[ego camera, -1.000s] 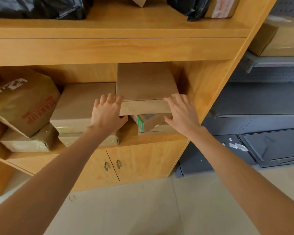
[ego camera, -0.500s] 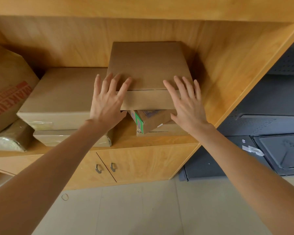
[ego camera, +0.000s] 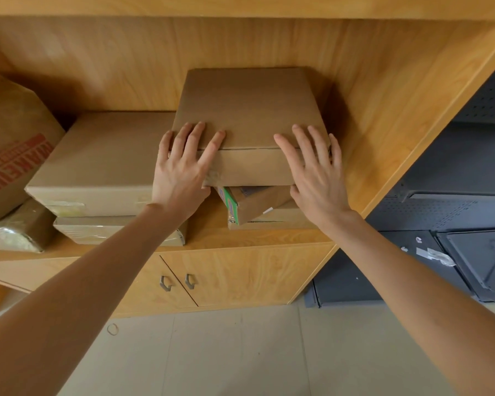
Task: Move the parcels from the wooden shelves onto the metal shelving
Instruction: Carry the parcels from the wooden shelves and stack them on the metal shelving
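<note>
A plain brown cardboard box (ego camera: 249,110) sits at the right end of the wooden shelf (ego camera: 212,238), stacked on a smaller box with a green edge (ego camera: 252,204) and a flat parcel (ego camera: 283,220). My left hand (ego camera: 180,170) lies over its front left corner, fingers straight on the top, thumb at the lower front edge. My right hand (ego camera: 315,172) lies the same way over the front right corner. The dark grey metal shelving (ego camera: 455,201) stands to the right of the wooden unit.
Left of the box, a wide brown box (ego camera: 103,158) lies on a flat taped parcel (ego camera: 97,231). A tilted box with red lettering (ego camera: 12,144) leans on a plastic-wrapped parcel (ego camera: 12,235). Cabinet doors (ego camera: 240,275) sit below; a rubber band (ego camera: 112,329) lies on the tiled floor.
The view has dropped and closed in on the shelf. Both hands slid further onto the top of the brown box, fingers spreading over its front corners.
</note>
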`<action>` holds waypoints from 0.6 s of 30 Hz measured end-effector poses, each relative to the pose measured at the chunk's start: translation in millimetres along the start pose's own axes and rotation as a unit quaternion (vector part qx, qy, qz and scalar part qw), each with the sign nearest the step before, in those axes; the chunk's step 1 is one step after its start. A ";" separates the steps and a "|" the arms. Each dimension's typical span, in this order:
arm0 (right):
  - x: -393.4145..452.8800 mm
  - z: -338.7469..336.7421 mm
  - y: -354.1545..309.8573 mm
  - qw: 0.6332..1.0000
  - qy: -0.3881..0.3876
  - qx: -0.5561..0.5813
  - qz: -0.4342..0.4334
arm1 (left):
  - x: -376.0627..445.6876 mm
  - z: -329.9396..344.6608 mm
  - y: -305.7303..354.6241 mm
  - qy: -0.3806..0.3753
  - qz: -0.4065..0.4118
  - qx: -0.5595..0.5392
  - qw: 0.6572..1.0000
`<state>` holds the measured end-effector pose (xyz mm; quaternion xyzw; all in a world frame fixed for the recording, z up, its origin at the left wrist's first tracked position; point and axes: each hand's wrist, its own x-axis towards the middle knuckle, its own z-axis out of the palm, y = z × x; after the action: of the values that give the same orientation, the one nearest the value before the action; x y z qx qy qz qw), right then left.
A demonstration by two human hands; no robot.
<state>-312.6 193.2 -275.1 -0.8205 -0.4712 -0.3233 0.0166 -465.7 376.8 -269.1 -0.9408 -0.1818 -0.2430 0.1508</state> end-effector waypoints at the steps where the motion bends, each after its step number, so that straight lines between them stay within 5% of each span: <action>1: -2.6 -4.1 0.2 1.000 0.001 0.002 -0.002 | -2.7 -4.7 1.4 0.000 0.001 -0.001 1.000; 18: -97.6 -171.5 -46.5 1.000 -0.018 0.022 -0.009 | -120.8 -150.4 10.5 0.029 0.034 -0.028 0.999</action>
<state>-471.2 87.7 -205.8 -0.8215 -0.4856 -0.2979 0.0237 -620.4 279.0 -207.3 -0.9429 -0.1382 -0.2701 0.1376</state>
